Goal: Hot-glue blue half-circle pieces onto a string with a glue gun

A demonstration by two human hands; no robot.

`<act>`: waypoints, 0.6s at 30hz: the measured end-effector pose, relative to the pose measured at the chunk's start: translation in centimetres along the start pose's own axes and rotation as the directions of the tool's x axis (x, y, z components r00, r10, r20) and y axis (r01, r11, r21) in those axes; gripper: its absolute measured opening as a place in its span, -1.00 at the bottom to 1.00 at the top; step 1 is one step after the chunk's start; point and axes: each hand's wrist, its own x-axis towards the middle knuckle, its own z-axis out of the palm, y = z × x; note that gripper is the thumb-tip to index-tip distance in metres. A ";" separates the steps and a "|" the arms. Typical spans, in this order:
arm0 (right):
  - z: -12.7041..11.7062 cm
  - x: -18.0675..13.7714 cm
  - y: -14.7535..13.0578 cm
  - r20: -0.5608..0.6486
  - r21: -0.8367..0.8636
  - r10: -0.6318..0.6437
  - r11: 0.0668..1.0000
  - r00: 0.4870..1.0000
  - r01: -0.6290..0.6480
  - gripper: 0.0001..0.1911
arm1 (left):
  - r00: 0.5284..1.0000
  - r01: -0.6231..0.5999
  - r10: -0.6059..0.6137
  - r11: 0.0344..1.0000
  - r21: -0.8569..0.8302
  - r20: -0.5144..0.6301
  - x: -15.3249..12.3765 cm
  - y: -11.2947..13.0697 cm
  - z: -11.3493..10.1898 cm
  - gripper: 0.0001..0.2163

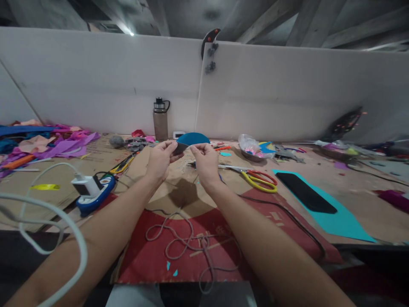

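Observation:
Above the middle of the work surface I hold up a blue piece with a rounded top edge [193, 138], which looks like sheet material. Its lower left part looks dark grey, folded or layered. My left hand [160, 160] is closed, pinching that dark corner between thumb and fingers. On the other side my right hand [207, 164] is closed too, fingertips pinched at the lower edge of the blue piece. A loosely looped grey cord [188, 243] lies below on a red and brown cardboard sheet [143, 256].
Red-and-yellow-handled scissors [260, 179] lie right of my hands, near a black phone [305, 192] on a turquoise sheet [345, 224]. A bottle [160, 121] stands by the white partition [96, 76]. A blue power strip [92, 202], white cable [81, 243] and coloured scraps [64, 147] are left.

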 end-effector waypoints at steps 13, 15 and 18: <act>0.1 0.5 0.5 0.044 0.098 0.107 0.989 0.993 -0.110 -0.78 | 0.995 0.072 -0.068 0.996 -0.053 0.067 -0.1 0.0 0.0 -0.89; 0.0 0.6 0.5 0.074 0.123 0.114 0.985 0.991 -0.123 -0.80 | 0.995 0.083 -0.079 0.995 -0.064 0.068 -0.1 0.1 0.0 -0.90; -0.3 0.6 0.5 0.096 0.147 0.105 0.982 0.990 -0.118 -0.81 | 0.990 0.121 -0.114 0.990 -0.074 0.083 0.0 0.2 0.0 -0.90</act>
